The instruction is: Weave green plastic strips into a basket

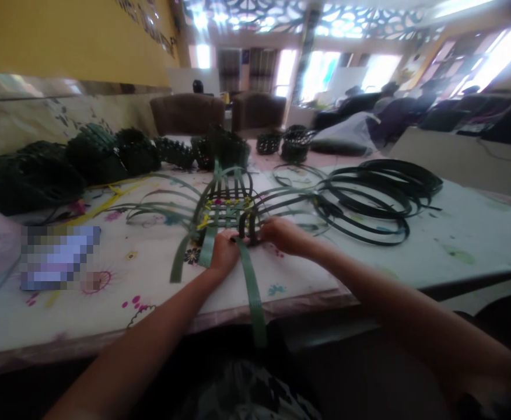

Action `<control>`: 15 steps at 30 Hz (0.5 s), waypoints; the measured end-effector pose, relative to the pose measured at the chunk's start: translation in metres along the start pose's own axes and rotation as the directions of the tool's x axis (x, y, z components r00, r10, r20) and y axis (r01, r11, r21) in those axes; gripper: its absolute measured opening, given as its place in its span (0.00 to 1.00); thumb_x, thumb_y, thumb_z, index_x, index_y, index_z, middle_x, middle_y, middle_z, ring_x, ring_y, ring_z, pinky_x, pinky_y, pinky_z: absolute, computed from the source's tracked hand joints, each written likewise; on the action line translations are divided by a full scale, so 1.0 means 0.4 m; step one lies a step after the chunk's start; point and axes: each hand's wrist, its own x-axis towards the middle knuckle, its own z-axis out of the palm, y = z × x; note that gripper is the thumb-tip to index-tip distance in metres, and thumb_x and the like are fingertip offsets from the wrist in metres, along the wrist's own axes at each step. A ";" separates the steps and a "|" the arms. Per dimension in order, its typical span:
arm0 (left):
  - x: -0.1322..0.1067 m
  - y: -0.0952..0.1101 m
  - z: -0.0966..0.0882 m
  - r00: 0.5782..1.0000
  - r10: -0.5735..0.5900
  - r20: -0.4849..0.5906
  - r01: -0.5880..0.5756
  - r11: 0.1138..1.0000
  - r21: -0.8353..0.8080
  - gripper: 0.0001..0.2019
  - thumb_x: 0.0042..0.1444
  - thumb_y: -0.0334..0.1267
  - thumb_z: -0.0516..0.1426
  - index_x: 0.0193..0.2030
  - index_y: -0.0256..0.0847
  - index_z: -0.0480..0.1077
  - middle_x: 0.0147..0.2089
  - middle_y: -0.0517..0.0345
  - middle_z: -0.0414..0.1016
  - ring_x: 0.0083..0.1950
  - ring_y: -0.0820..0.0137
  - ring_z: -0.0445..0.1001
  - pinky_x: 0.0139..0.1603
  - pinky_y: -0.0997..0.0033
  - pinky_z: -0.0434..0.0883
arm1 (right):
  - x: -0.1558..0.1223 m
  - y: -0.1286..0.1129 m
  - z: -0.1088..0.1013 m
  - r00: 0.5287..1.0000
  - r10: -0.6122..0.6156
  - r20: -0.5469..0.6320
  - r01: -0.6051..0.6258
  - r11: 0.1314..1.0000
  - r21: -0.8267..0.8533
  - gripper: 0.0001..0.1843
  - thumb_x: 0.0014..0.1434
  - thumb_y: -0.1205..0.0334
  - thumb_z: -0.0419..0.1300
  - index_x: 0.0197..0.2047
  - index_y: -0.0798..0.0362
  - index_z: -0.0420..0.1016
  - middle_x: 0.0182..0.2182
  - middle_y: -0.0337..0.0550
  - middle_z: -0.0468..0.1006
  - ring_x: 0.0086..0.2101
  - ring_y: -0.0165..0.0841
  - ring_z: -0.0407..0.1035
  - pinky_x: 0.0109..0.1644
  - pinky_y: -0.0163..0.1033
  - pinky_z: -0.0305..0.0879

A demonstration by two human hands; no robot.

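A half-woven basket piece of green plastic straps, with small yellow ties, lies on the table in front of me. My left hand is closed on its near edge, where a wide green strap passes by the fingers and hangs over the table's edge. Just to the right, my right hand has its fingers closed on a dark strap that bends in a loop at the near corner of the weave. The fingertips of both hands are partly hidden. Loose strap ends arch outward on both sides.
Coiled dark strapping lies to the right. Several dark woven baskets line the back left, with smaller ones further right. A clear plastic bag sits behind. A blurred-out flat object rests on the flowered tablecloth.
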 end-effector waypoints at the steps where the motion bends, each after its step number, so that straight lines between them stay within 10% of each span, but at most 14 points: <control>1: -0.001 0.001 -0.002 1.000 0.012 -0.005 -0.012 1.000 0.006 0.05 0.55 0.37 0.64 0.30 0.40 0.79 0.33 0.55 0.80 0.35 0.66 0.75 0.39 0.68 0.70 | -0.004 0.001 -0.010 1.000 -0.006 0.017 0.008 0.991 -0.130 0.12 0.54 0.79 0.57 0.27 0.55 0.77 0.33 0.46 0.75 0.34 0.32 0.65 0.36 0.37 0.53; 15: -0.009 0.021 -0.014 0.986 -0.160 0.042 0.153 0.979 0.136 0.08 0.57 0.41 0.62 0.38 0.42 0.80 0.43 0.53 0.81 0.46 0.63 0.77 0.41 0.72 0.67 | -0.012 -0.065 -0.074 0.931 0.281 0.231 -0.180 0.907 -0.380 0.11 0.64 0.65 0.54 0.36 0.56 0.78 0.32 0.47 0.78 0.31 0.32 0.68 0.32 0.36 0.52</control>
